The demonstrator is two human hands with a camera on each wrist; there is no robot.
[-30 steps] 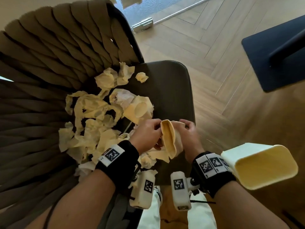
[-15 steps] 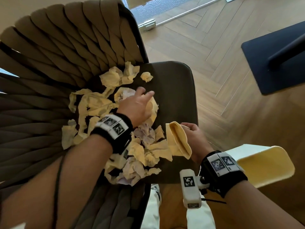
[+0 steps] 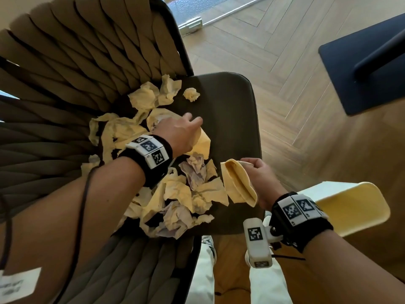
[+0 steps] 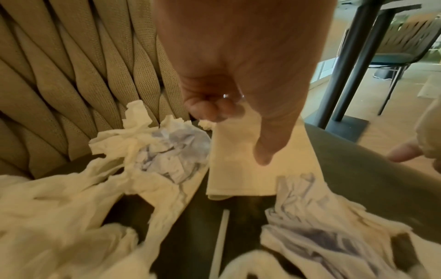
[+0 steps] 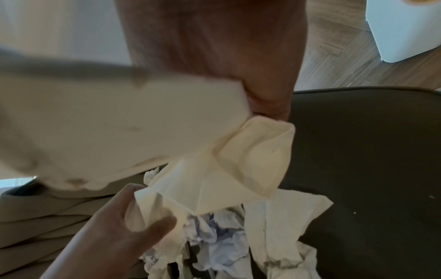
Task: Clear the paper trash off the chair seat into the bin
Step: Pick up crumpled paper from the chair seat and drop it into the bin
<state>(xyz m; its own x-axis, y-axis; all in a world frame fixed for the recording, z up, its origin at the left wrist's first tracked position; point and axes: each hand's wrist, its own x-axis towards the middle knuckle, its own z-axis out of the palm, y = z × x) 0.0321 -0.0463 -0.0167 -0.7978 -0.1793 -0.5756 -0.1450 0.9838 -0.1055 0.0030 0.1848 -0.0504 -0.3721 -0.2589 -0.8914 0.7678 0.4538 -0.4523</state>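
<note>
Seat (image 3: pixel 230 110): strewn with crumpled paper (image 3: pixel 186 194).
Left hand (image 3: pixel 179 132): fingers curled on a flattened cup (image 3: pixel 202 143).
Right hand (image 3: pixel 260 176): gripping a squashed cup (image 3: pixel 237 183).
Bin (image 3: pixel 350 207): right of seat.

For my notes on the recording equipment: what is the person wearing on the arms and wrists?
Both forearms are bare, no sleeves. Each wrist carries a black band with white blocks printed with black square-code markers. A white camera housing, also bearing a marker, hangs under the right wrist. A thin dark cable runs along the left forearm.
</note>
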